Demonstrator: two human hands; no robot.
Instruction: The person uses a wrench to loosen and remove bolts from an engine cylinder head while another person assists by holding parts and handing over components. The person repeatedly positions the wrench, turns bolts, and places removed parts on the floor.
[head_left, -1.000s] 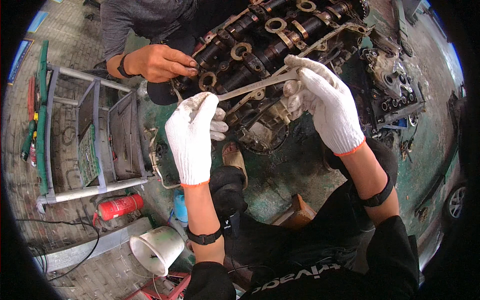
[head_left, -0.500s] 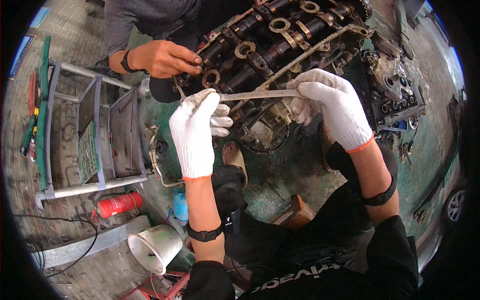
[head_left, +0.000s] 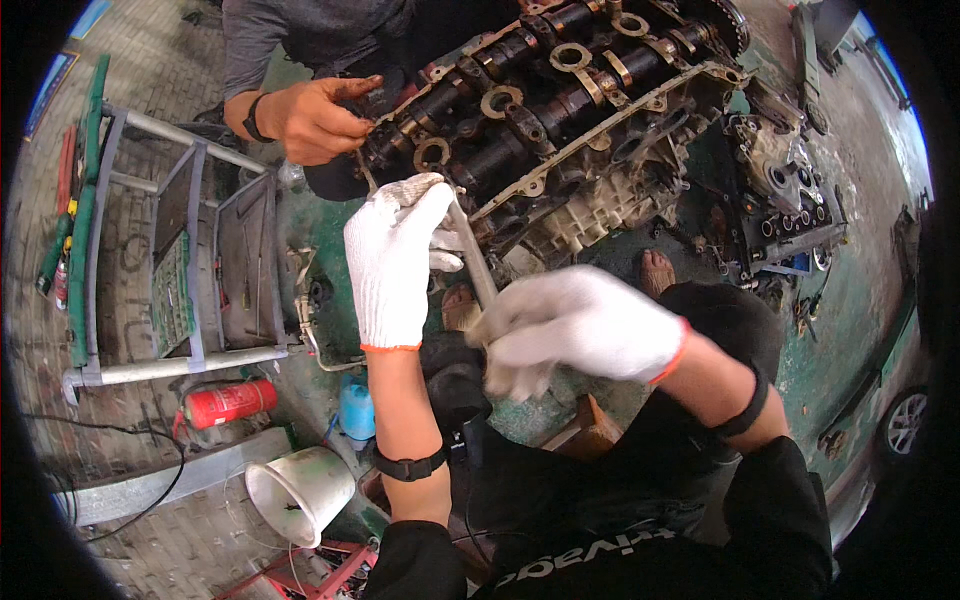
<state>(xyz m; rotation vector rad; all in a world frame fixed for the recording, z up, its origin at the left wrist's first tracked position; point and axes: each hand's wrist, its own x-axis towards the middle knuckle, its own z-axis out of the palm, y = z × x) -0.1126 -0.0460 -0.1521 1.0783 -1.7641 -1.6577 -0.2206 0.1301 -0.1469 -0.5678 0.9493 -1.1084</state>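
Note:
My left hand point(head_left: 398, 265), in a white knit glove with an orange cuff, closes around the far end of a long flat metal wrench point(head_left: 472, 250) at the near left corner of a cylinder head point(head_left: 545, 140). Whatever the wrench's far end sits on is hidden by the glove. My right hand point(head_left: 580, 325), gloved alike and blurred by motion, has its fingers curled at the wrench's near end. Two dark camshafts lie along the oily cylinder head. Across from me, a co-worker's bare hand point(head_left: 315, 120) is at the engine's left end, beside a thin metal piece.
At left stands a metal rack frame point(head_left: 180, 365); a red fire extinguisher point(head_left: 230, 402), a blue bottle point(head_left: 357, 408) and a white bucket point(head_left: 300, 495) are below it. More engine parts point(head_left: 780, 190) lie on the floor at right, with a car wheel point(head_left: 905, 422) farther along.
My right hand has swung toward me and left, turning the wrench from level to a steep slant. My left hand stays near the same spot. The co-worker's hand has shifted slightly, its thumb lifted.

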